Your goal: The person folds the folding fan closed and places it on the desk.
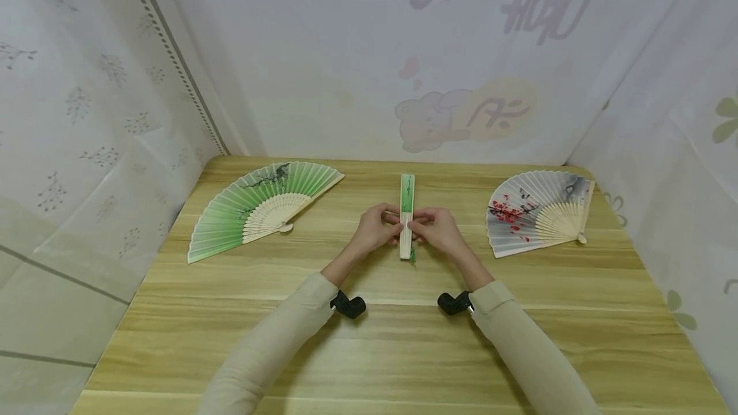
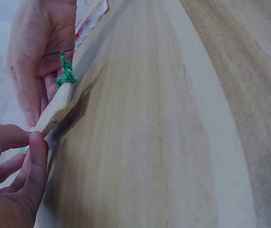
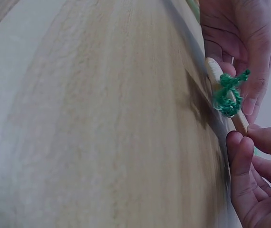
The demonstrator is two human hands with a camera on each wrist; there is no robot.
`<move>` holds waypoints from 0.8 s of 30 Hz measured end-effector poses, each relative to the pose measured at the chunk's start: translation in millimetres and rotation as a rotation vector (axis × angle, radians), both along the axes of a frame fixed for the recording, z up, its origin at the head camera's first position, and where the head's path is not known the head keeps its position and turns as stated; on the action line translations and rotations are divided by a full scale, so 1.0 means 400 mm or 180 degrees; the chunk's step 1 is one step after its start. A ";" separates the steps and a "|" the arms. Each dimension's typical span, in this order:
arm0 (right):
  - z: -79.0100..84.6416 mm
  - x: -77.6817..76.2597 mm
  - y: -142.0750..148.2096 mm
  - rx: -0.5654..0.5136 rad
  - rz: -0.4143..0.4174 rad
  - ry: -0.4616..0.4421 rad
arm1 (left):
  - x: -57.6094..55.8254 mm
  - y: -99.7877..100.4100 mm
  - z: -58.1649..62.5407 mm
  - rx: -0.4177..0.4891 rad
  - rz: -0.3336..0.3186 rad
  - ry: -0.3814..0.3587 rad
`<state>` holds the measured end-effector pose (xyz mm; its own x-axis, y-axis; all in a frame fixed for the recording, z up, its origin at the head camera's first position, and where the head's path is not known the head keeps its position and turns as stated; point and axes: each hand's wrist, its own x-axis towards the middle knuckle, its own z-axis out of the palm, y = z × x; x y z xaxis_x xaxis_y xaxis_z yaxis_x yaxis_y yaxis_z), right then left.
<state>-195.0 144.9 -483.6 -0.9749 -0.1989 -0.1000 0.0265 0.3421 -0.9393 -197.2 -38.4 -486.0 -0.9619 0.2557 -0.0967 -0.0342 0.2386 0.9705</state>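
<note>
A folded green hand fan (image 1: pixel 407 194) stands lengthwise in the middle of the head view, its pale wooden ribs toward me. My left hand (image 1: pixel 376 228) pinches it from the left between thumb and fingers. From the right, my right hand (image 1: pixel 441 230) pinches the same fan at about the same height. In the right wrist view a green cord loop (image 3: pixel 228 97) hangs at the fan's wooden end. A small metal rivet (image 2: pixel 55 121) shows on that end in the left wrist view. Both wrist views show the fan's end just off the table, above its shadow.
An opened green fan (image 1: pixel 265 207) with a dark branch print lies on the wooden table (image 1: pixel 403 351) at left. At right lies an opened grey fan (image 1: pixel 536 213) with red blossoms. White printed curtains (image 1: pixel 323 69) surround the table's back and sides.
</note>
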 end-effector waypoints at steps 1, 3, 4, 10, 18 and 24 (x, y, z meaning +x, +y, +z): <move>0.000 0.000 -0.001 -0.0004 -0.0005 -0.0006 | 0.000 0.000 0.001 -0.0026 -0.0005 0.0005; 0.000 0.001 -0.002 -0.0016 -0.0021 -0.0021 | 0.001 0.001 0.003 -0.0077 -0.0016 0.0011; 0.000 0.001 -0.002 -0.0023 -0.0031 -0.0025 | 0.001 0.001 0.003 -0.0102 -0.0022 0.0007; -0.001 0.005 -0.001 -0.0066 -0.0032 -0.0030 | 0.001 -0.002 -0.001 -0.0188 -0.0045 -0.0006; 0.008 0.002 0.000 -0.0065 -0.0014 -0.0098 | 0.002 0.000 0.006 -0.0228 -0.0107 0.0011; 0.013 -0.001 0.000 0.0032 -0.0016 -0.0099 | 0.000 0.003 0.009 -0.0305 -0.0121 0.0070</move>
